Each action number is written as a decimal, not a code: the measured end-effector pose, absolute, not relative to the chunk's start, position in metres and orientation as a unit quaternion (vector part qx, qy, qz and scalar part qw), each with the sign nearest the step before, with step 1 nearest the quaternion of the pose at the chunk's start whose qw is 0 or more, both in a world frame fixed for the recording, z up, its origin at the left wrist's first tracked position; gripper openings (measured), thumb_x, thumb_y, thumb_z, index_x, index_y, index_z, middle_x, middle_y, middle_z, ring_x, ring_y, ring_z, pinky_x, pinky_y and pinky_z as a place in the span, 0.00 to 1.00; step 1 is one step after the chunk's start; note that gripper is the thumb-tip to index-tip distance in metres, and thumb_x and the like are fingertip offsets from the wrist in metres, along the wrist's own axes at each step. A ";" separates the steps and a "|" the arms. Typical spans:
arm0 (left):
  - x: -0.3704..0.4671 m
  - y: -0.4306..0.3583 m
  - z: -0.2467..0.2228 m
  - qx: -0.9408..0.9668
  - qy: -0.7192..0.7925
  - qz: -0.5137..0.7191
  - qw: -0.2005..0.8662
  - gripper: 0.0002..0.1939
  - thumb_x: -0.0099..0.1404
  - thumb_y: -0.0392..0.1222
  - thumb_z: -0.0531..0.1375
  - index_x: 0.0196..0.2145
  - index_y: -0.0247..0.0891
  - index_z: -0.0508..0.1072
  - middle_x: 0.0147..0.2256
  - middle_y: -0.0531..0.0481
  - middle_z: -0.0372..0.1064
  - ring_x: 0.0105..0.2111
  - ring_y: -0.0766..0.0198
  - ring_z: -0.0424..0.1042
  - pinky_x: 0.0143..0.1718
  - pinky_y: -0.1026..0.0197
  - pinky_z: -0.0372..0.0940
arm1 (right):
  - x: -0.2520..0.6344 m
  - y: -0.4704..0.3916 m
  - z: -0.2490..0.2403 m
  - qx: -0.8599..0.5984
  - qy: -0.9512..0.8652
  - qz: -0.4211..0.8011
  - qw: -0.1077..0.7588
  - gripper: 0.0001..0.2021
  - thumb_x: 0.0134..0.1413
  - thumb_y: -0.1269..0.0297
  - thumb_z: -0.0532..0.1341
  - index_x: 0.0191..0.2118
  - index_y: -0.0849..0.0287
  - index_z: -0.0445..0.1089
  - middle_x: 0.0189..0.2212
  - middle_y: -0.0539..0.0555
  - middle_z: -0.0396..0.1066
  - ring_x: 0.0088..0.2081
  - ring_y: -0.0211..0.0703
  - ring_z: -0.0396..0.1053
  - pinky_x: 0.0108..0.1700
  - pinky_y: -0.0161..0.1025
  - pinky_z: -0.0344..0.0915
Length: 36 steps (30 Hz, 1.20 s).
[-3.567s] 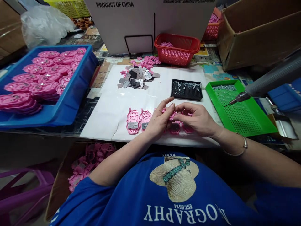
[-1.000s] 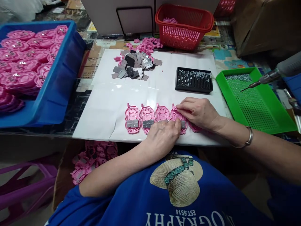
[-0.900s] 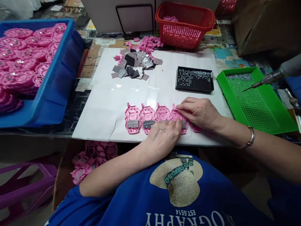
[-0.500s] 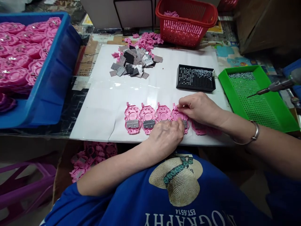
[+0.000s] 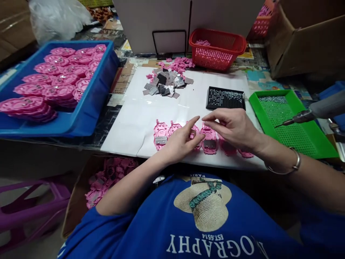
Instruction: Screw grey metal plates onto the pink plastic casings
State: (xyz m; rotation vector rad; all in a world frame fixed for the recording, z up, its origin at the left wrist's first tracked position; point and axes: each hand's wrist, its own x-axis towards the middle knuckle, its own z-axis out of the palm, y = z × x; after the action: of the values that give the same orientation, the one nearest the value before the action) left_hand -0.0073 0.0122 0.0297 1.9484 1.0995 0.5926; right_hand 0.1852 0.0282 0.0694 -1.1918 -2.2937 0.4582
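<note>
A row of several pink plastic casings [image 5: 161, 129] lies along the front of the white board [image 5: 129, 118]. Grey rectangular plates [image 5: 161, 140] sit in the lower part of those I can see into. My left hand [image 5: 181, 143] hovers over the middle of the row, thumb and forefinger spread apart with nothing between them. Just above the top of one casing [image 5: 208, 133], my right hand [image 5: 233, 126] is closed in a pinch. Whatever is between its fingertips is too small to make out. My hands and forearm partly cover the other casings.
Loose grey plates [image 5: 164, 84] and small pink parts [image 5: 179, 64] are heaped behind. A black screw tray [image 5: 225, 99], green tray [image 5: 293, 133] and electric screwdriver [image 5: 304, 117] are at right. A red basket [image 5: 215, 54] stands behind, a blue bin [image 5: 99, 86] of pink casings at left.
My left hand has lifted off the casings and its thumb and forefinger have spread. My right hand has come up slightly from the casing, still pinched. The view has tilted up and turned left.
</note>
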 end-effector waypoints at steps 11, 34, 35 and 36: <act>-0.017 0.013 0.020 0.708 0.395 0.311 0.496 0.36 0.63 0.41 0.60 0.66 0.33 0.52 0.28 0.56 0.66 0.28 0.68 0.64 0.32 0.65 0.61 | 0.171 0.020 0.061 -0.417 -0.774 0.376 0.294 0.07 0.58 0.65 0.62 0.36 0.61 0.78 0.31 0.52 0.77 0.31 0.37 0.72 0.35 0.35 0.65; -0.034 -0.011 0.011 0.869 0.417 0.266 0.006 0.17 0.73 0.50 0.54 0.49 0.36 0.74 0.42 0.46 0.76 0.30 0.67 0.73 0.25 0.65 0.58 | 0.182 0.036 0.032 -0.355 -0.908 0.009 0.220 0.11 0.65 0.69 0.56 0.44 0.66 0.75 0.37 0.58 0.77 0.36 0.40 0.75 0.38 0.36 0.71; -0.033 -0.013 0.011 0.885 0.399 0.240 -0.005 0.16 0.73 0.49 0.54 0.48 0.36 0.74 0.43 0.46 0.76 0.30 0.68 0.74 0.25 0.65 0.58 | 0.180 0.038 0.031 -0.357 -0.911 0.008 0.207 0.11 0.65 0.69 0.56 0.43 0.66 0.76 0.37 0.58 0.77 0.36 0.41 0.75 0.38 0.36 0.70; -0.032 -0.015 0.010 0.895 0.390 0.216 -0.009 0.15 0.73 0.48 0.54 0.47 0.36 0.74 0.43 0.47 0.76 0.30 0.68 0.74 0.25 0.64 0.58 | 0.178 0.039 0.029 -0.361 -0.912 0.009 0.192 0.11 0.65 0.69 0.56 0.43 0.65 0.76 0.37 0.58 0.77 0.36 0.41 0.75 0.37 0.36 0.70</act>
State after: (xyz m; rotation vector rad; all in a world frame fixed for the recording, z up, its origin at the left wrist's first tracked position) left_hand -0.0319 -0.0148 0.0104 2.8293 1.2323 0.6818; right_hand 0.1784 0.0389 0.0292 -1.0147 -2.5615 0.0249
